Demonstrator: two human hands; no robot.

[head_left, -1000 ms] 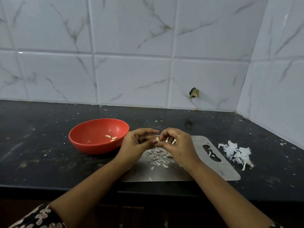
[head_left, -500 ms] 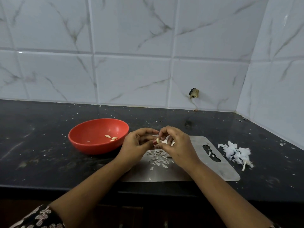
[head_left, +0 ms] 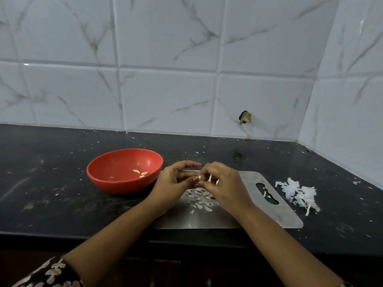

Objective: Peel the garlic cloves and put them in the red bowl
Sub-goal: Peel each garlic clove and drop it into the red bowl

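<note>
A small pale garlic clove [head_left: 199, 177] is pinched between the fingertips of both hands above a steel cutting board [head_left: 261, 210]. My left hand [head_left: 174, 183] holds it from the left, and my right hand [head_left: 224, 184] picks at it from the right with curled fingers. The red bowl [head_left: 107, 172] stands just left of my left hand on the black counter, with three peeled cloves [head_left: 141, 173] lying inside it. Flakes of peeled skin [head_left: 200, 198] lie on the board below my hands.
A heap of white garlic skins with a stalk [head_left: 298, 192] lies on the counter right of the board. The board has an oval handle hole [head_left: 267, 193]. Tiled walls rise behind and at the right. The counter's front edge runs just below the board.
The fingers of my right hand have shifted slightly around the clove. Both hands stay in the same place above the board.
</note>
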